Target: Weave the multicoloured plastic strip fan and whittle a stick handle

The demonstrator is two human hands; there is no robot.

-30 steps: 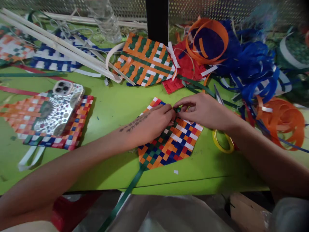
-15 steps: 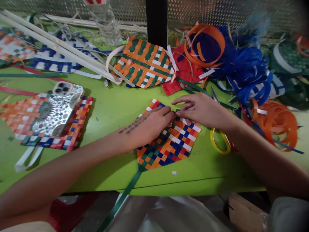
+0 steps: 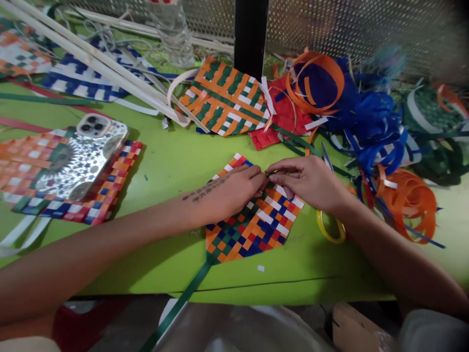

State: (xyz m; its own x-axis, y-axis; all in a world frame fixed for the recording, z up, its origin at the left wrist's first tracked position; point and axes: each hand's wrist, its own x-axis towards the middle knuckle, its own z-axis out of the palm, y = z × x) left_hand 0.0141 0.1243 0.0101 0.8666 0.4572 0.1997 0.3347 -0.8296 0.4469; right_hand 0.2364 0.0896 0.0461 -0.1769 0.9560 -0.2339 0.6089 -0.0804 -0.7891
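Note:
A woven mat [image 3: 269, 220] of orange, blue, white, red and green strips lies in front of me on the green table. My left hand [image 3: 242, 190] rests over its upper left part, fingers bent and closed at the weave; their tips are partly hidden. Beside it, my right hand [image 3: 308, 183] pinches a short dark green end at the upper part of the mat, thumb against fingers. The two sets of fingertips almost meet. From the mat's lower left corner a long green strip [image 3: 185, 296] runs over the table edge.
Yellow-handled scissors [image 3: 331, 234] lie by my right wrist. A phone [image 3: 93, 151] sits on another woven piece [image 3: 120, 178] at left. Behind are an orange and green woven piece [image 3: 227, 98], a clear bottle [image 3: 176, 39], blue strips [image 3: 381, 117] and an orange coil [image 3: 410, 205].
My right hand has closed its spread fingers into a pinch at the dark green end. My left hand stays on the mat. The view has shifted slightly.

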